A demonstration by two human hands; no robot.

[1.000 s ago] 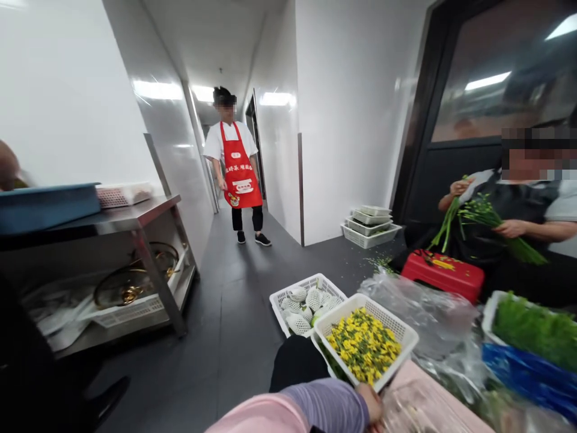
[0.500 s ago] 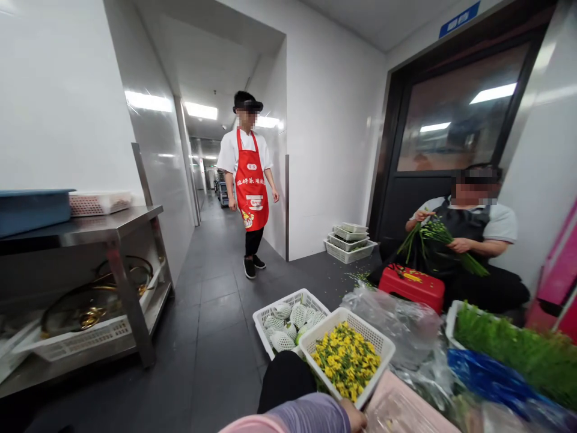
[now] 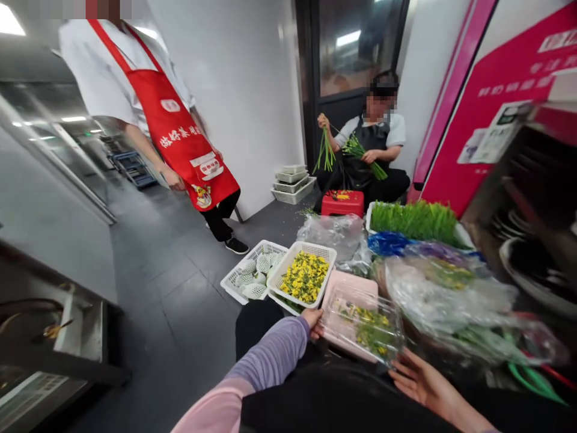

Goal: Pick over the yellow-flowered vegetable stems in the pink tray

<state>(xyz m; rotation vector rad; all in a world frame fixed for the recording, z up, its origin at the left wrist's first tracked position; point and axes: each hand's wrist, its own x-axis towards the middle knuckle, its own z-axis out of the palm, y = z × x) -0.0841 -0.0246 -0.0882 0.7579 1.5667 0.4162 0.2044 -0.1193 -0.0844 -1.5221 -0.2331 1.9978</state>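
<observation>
A clear plastic box [image 3: 347, 328] with yellow-flowered greens [image 3: 372, 331] showing in its right part is between my hands, over a pink tray [image 3: 356, 285]. My left hand [image 3: 314, 323] is closed on the box's left edge, its fingers partly hidden. At the lower right corner, my right hand [image 3: 417, 379] holds the box with its fingers fairly straight and palm turned up. Just beyond my left hand, a white basket [image 3: 331, 255] full of yellow-flowered stems [image 3: 305, 276] overlaps another white basket [image 3: 228, 285] of round produce in foam nets [image 3: 255, 279].
A co-worker [image 3: 378, 138] sits sorting long green stems behind a red box [image 3: 342, 202]. Another person in a red apron [image 3: 175, 132] stands at left. Plastic bags [image 3: 446, 294] and a crate of greens [image 3: 415, 222] lie to the right. Stacked white baskets [image 3: 293, 189] stand by the wall.
The view has swung right and down, bringing my right hand and the whole clear box into sight. The apron-wearing person appears closer. The co-worker has pulled some stems apart from the bunch.
</observation>
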